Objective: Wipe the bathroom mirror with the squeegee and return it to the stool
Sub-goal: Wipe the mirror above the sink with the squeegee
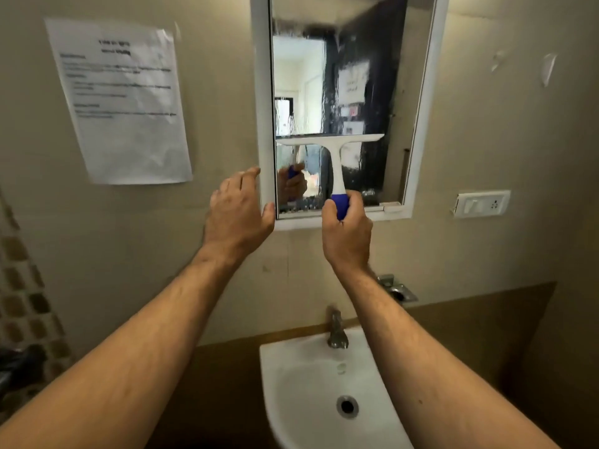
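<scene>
The white-framed mirror hangs on the beige wall above the sink, its glass streaked with water. A white squeegee with a blue grip lies flat against the lower half of the glass, blade level. My right hand is closed around the blue grip just below the mirror's bottom edge. My left hand rests on the mirror's lower left frame, fingers spread along its edge. The stool is out of view.
A white sink with a metal tap sits directly below my arms. A paper notice is stuck to the wall at left. A switch plate sits right of the mirror, a metal fitting below it.
</scene>
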Demonstrator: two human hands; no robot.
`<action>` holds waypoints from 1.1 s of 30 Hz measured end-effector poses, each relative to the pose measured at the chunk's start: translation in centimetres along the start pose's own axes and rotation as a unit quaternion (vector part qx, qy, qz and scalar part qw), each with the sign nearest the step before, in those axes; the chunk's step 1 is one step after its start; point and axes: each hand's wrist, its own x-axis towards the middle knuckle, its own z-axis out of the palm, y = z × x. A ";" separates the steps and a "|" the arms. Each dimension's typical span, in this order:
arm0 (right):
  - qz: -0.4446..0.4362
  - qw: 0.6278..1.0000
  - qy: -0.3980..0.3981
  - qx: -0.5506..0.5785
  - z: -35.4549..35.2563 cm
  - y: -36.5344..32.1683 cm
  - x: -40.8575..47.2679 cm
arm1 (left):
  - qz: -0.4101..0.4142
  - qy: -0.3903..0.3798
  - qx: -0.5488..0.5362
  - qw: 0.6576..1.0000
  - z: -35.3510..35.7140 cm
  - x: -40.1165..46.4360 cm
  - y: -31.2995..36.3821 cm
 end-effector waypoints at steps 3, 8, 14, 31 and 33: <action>-0.034 0.999 -0.003 0.001 1.0 -0.7 2.8 | 0.006 0.057 -0.005 0.998 -0.5 2.4 0.3; -0.061 0.997 0.008 0.040 2.4 -1.8 7.7 | -0.054 0.080 -0.025 0.995 0.2 4.8 1.3; -0.089 0.991 0.011 0.104 2.9 -4.3 14.6 | -0.078 0.098 -0.021 0.992 0.7 8.6 2.7; -0.118 0.987 -0.063 0.095 4.1 -0.6 17.6 | -0.116 0.147 0.009 0.982 2.9 12.3 3.6; -0.121 0.987 -0.048 0.097 4.4 -0.2 16.7 | -0.096 0.161 0.013 0.982 2.5 12.5 2.9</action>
